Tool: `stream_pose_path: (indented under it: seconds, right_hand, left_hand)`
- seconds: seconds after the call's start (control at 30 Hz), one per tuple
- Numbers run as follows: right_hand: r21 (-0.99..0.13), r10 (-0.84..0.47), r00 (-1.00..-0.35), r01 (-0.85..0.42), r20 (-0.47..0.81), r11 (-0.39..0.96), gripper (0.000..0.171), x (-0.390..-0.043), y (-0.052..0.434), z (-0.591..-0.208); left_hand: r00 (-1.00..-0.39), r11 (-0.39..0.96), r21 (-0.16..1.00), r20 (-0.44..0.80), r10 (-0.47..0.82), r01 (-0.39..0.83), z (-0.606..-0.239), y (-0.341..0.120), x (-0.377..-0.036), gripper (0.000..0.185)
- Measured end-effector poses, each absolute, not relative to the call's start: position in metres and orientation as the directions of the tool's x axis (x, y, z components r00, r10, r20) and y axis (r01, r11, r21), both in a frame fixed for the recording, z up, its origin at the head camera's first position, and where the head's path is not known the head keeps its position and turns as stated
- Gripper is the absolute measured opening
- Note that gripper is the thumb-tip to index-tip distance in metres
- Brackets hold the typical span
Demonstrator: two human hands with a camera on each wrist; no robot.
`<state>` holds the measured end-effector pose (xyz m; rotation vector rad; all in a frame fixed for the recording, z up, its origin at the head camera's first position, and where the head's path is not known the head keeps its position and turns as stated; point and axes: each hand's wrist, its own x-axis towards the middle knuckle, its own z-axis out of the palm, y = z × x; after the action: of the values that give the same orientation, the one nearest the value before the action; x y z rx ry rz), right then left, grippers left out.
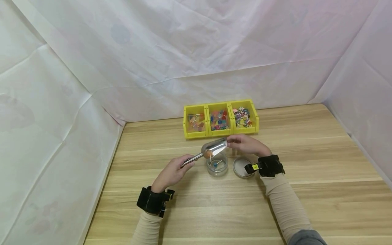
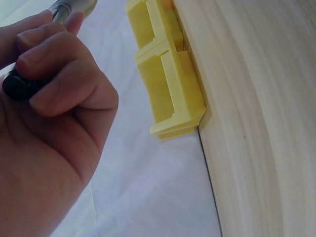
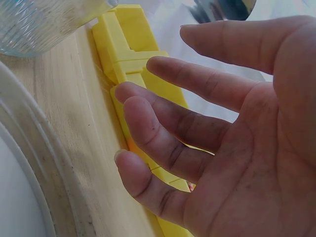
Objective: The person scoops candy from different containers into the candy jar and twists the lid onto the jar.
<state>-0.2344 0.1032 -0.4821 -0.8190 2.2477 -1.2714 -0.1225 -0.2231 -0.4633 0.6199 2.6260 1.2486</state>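
Observation:
My left hand [image 1: 173,172] grips the handle of a metal scoop [image 1: 213,148], its fingers [image 2: 47,74] curled round the dark handle end. The scoop is tilted over a small clear jar [image 1: 217,164], and an orange lollipop [image 1: 209,153] sits at its lip. A blue lollipop lies inside the jar. My right hand [image 1: 246,144] is open, fingers [image 3: 197,84] straight and spread, touching the scoop's far end. The jar's lid [image 1: 242,167] lies on the table to the right of the jar, near my right wrist.
Three joined yellow bins [image 1: 221,118] of mixed sweets and lollipops stand behind the jar on the wooden table [image 1: 306,190]. White sheeting [image 1: 196,51] walls in the table at the back and both sides.

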Motion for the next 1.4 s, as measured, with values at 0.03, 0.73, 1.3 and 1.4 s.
stream_pose_path:
  seconds: [0.03, 0.73, 1.3, 1.4]
  right_hand:
    - [-0.871, -0.673, -0.736, -0.278, -0.079, 0.406, 0.019, -0.2344, 0.1033, -0.4821]
    - [-0.875, -0.67, -0.738, -0.266, -0.085, 0.404, 0.018, -0.237, 0.1019, -0.483]
    - [-0.875, -0.669, -0.739, -0.276, -0.071, 0.398, 0.025, -0.2349, 0.1022, -0.4848]
    - [-0.878, -0.663, -0.745, -0.263, -0.078, 0.399, 0.028, -0.2344, 0.1025, -0.4844]
  left_hand:
    - [-0.899, 0.57, 0.762, 0.033, 0.437, 0.305, -0.4629, -0.2226, -0.1223, 0.018]
    - [-0.903, 0.648, 0.677, 0.057, 0.427, 0.349, -0.4569, -0.2174, -0.1196, 0.018]
    - [-0.91, 0.642, 0.683, 0.084, 0.405, 0.349, -0.456, -0.2193, -0.1194, 0.017]
    - [-0.914, 0.642, 0.686, 0.084, 0.397, 0.342, -0.4565, -0.2196, -0.1199, 0.016]
